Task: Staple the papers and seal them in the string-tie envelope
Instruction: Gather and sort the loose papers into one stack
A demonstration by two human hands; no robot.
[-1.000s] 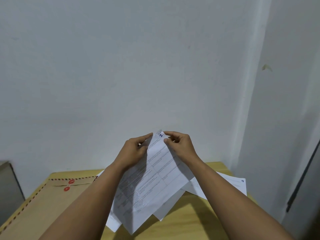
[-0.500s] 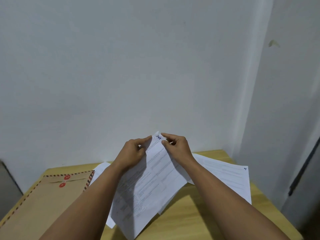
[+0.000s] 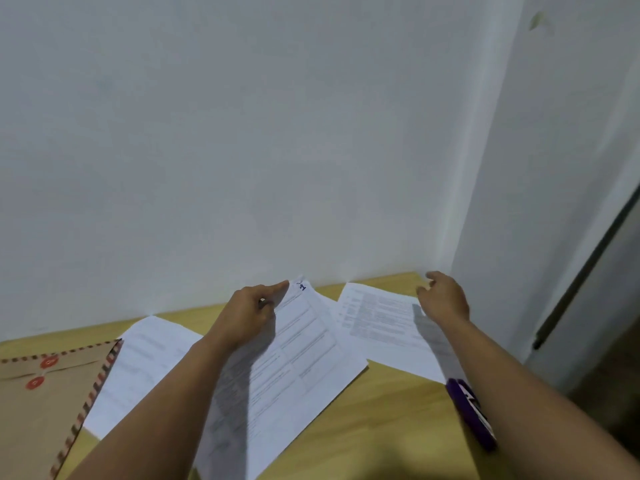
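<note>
Sheets of white printed paper lie scattered rather than stacked on the pale wooden table (image 3: 381, 420). The left hand (image 3: 249, 313) pinches the top corner of the middle printed sheet (image 3: 301, 362) between thumb and forefinger. The right hand (image 3: 445, 297), fingers loosely spread and holding nothing, hovers over the far edge of the right printed sheet (image 3: 377, 320). A third white sheet (image 3: 138, 365) overlaps the brown string-tie envelope with red discs and striped border (image 3: 38, 403) at the left. A purple stapler (image 3: 467, 410) lies partly under the right forearm. Likely risks: the forearm may knock the stapler off the table edge, and pages gathered one-handed may end up skewed or out of order before stapling
</note>
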